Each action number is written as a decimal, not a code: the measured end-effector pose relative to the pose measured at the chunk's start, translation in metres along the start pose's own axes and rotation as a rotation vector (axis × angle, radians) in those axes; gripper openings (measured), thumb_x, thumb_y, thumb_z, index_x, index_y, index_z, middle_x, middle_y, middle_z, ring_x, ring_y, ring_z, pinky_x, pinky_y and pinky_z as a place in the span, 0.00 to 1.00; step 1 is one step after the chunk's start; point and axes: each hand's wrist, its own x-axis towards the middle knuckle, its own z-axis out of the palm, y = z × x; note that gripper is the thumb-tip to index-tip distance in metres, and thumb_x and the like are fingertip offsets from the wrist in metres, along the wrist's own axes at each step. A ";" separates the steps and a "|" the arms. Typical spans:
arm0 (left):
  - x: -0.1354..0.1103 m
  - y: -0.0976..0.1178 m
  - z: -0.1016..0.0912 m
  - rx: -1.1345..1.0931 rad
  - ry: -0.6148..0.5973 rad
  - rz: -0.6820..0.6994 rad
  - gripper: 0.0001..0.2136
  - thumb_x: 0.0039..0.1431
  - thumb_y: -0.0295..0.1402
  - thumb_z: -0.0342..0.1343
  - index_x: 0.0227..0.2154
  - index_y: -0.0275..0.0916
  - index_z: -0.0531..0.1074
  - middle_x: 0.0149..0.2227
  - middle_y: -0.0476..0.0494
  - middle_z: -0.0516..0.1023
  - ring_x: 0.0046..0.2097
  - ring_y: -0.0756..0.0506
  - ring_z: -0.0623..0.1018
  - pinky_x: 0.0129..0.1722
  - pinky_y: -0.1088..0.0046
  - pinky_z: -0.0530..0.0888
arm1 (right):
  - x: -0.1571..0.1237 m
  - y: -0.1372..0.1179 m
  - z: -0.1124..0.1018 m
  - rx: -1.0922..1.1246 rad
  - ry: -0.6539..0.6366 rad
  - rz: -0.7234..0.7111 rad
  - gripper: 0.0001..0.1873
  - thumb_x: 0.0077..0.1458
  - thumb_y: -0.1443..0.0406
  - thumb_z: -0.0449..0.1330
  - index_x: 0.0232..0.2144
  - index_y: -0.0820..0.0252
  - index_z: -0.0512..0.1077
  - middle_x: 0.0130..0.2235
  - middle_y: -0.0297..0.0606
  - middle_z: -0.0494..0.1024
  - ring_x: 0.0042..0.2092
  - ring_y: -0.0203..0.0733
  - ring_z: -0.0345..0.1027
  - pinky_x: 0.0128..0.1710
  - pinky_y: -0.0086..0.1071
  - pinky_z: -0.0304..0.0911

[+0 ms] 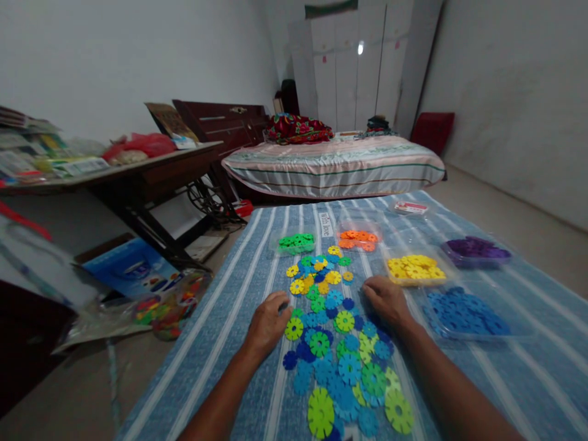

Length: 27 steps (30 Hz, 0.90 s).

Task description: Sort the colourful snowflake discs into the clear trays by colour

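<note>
Flat notched plastic discs (350,369) in blue, green, lime and yellow lie in a long loose spread on the striped cloth. At the left edge of the spread is my left hand (270,323), its fingers bent and the thumb apart from them, with nothing visible between. A lime disc (294,329) lies just beside its thumb. On the other side, my right hand (386,301) rests with fingers curled under; whatever they may hold is hidden. It is close to a clear box of yellow discs (416,267).
Clear boxes hold green discs (296,243), orange discs (358,239), purple discs (478,250) and blue discs (466,311). A clear lid (410,208) lies at the far edge. Beyond stands a bed (335,165); at left, a cluttered sewing table (151,165).
</note>
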 end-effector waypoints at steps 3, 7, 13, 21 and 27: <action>0.000 0.001 -0.012 0.001 -0.112 -0.062 0.09 0.54 0.35 0.52 0.31 0.41 0.76 0.46 0.43 0.80 0.49 0.43 0.79 0.50 0.66 0.76 | 0.001 -0.001 0.000 -0.005 -0.014 0.017 0.15 0.57 0.60 0.52 0.25 0.57 0.74 0.30 0.38 0.76 0.35 0.42 0.70 0.38 0.34 0.62; 0.006 0.003 -0.013 0.003 -0.138 -0.054 0.10 0.55 0.36 0.50 0.31 0.40 0.76 0.43 0.43 0.81 0.47 0.42 0.79 0.50 0.65 0.76 | 0.003 -0.001 0.000 -0.012 -0.036 0.028 0.14 0.56 0.60 0.52 0.25 0.58 0.74 0.30 0.38 0.76 0.35 0.43 0.69 0.38 0.34 0.61; 0.037 0.010 0.016 0.073 -0.082 0.081 0.12 0.56 0.35 0.51 0.39 0.39 0.77 0.49 0.39 0.79 0.53 0.40 0.77 0.55 0.59 0.74 | 0.002 0.001 0.003 -0.019 -0.034 0.029 0.14 0.57 0.60 0.52 0.26 0.58 0.73 0.31 0.38 0.76 0.36 0.43 0.69 0.39 0.34 0.60; 0.123 0.048 0.066 0.218 -0.286 0.118 0.18 0.56 0.31 0.56 0.50 0.37 0.72 0.59 0.35 0.71 0.62 0.38 0.69 0.63 0.59 0.65 | 0.002 0.002 0.005 0.002 -0.025 0.014 0.14 0.58 0.61 0.51 0.26 0.58 0.73 0.30 0.38 0.75 0.36 0.42 0.68 0.39 0.34 0.59; 0.160 0.067 0.091 0.358 -0.462 0.003 0.22 0.61 0.42 0.52 0.55 0.36 0.67 0.60 0.33 0.68 0.62 0.37 0.67 0.61 0.59 0.64 | 0.003 0.004 0.008 -0.002 -0.021 0.026 0.13 0.58 0.62 0.52 0.26 0.58 0.73 0.30 0.37 0.75 0.36 0.42 0.68 0.39 0.33 0.59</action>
